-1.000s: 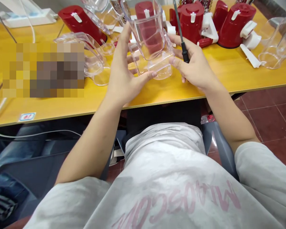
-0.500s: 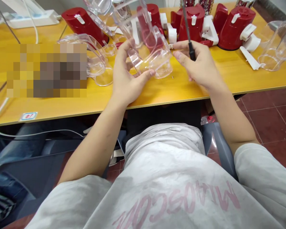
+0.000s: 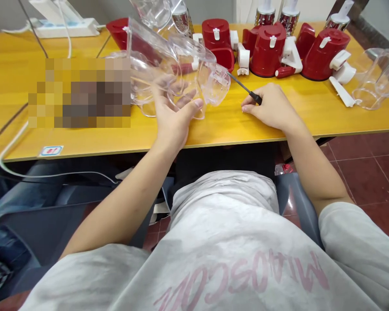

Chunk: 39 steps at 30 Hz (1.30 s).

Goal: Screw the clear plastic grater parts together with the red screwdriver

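My left hand (image 3: 176, 114) is wrapped round a clear plastic housing (image 3: 214, 82), tilted over the table with its narrow end toward the right. My right hand (image 3: 270, 108) grips a screwdriver (image 3: 254, 97) by its black handle. The metal shaft slants up and left, its tip beside the narrow end of the housing; whether they touch I cannot tell. My right thumb and forefinger are pinched low at the tabletop, and a tiny object at their tips is too small to make out.
Red grater bodies (image 3: 267, 52) with white parts and metal drums (image 3: 290, 19) line the back of the yellow table (image 3: 214, 134). Another clear housing (image 3: 376, 82) stands at the right. A white power strip (image 3: 65, 28) and cables lie at the left, beside a blurred-out patch.
The clear housing has tipped over to the left in my left hand. My right hand has dropped to the tabletop, and the screwdriver has swung from upright to slanting left.
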Tool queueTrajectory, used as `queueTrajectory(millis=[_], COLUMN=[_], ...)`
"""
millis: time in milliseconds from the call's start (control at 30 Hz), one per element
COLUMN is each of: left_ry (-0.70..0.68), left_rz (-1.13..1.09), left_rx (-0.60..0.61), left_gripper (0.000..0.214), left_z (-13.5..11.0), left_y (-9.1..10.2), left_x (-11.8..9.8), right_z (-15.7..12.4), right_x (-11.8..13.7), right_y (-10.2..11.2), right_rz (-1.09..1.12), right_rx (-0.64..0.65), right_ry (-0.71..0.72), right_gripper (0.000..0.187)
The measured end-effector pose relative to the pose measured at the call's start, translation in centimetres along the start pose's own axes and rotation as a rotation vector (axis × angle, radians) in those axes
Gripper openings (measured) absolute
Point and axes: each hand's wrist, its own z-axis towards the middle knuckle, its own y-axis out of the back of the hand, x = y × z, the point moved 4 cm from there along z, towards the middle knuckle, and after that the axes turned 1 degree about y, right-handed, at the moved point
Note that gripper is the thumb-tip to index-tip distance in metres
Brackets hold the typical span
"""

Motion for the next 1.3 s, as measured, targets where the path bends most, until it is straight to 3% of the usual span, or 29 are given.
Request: queueTrajectory(millis=[167, 467, 733, 1000, 1133, 1300], left_ry=[0.000, -0.144, -0.093, -0.168, -0.102, -0.059], left_rz=[-0.024, 0.070, 0.087, 0.087, 0.047, -0.021], left_rx=[-0.060, -0.170, -0.217, -0.204, -0.128, -0.072], left_gripper=[0.107, 0.106, 0.119, 0.115, 0.116, 0.120], left_z=[-0.3, -2.4, -2.7, -2.9, -3.4, -3.6], left_y=[-0.8, -0.5, -1.4, -3.3, -3.8, -4.1], left_x=[-0.5, -1.8, -2.1, -4.7, -5.7, -5.6], right_z=[0.0, -0.2, 0.1, -0.1, 1.6, 6.3], right_x=[-0.3, 0.6, 0.1, -1.2, 0.7, 4.4], right_y=[-0.1, -0.7, -0.6, 1.3, 2.4, 3.0], right_rz=[-0.019, -0.081, -0.152, 0.132, 0.201, 0.054], right_rx=[-0.005, 0.009, 0.007, -0.138, -0.176, -0.206], right_ry=[-0.024, -0.043, -0.048, -0.030, 0.027, 0.122], right_gripper=[0.005, 0.013, 0.012, 0.010, 0.017, 0.012])
